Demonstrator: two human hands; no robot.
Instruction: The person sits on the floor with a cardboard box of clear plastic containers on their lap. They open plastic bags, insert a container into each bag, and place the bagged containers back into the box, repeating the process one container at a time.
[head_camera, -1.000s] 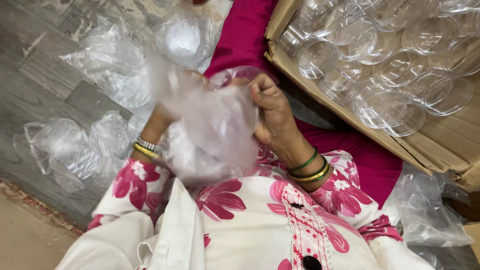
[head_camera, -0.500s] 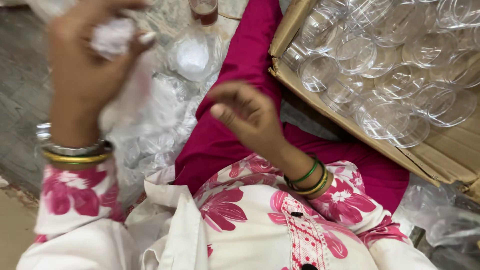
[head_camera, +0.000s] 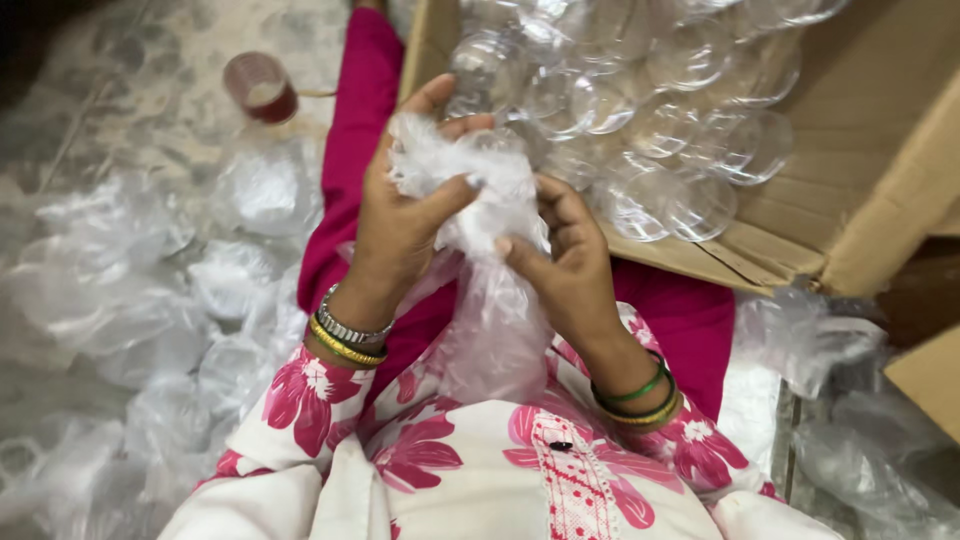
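At centre, the left hand (head_camera: 405, 215) and right hand (head_camera: 560, 265) pinch a clear plastic bag (head_camera: 490, 290), fingers closed on its crumpled top. Thin film could tear if tugged. At two o'clock, clear plastic containers (head_camera: 640, 110) fill the cardboard box (head_camera: 850, 150).

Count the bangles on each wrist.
5 that I can make out: 2 on the left wrist, silver and gold; 3 on the right wrist, green and gold. Thin ones stacked together may be hidden.
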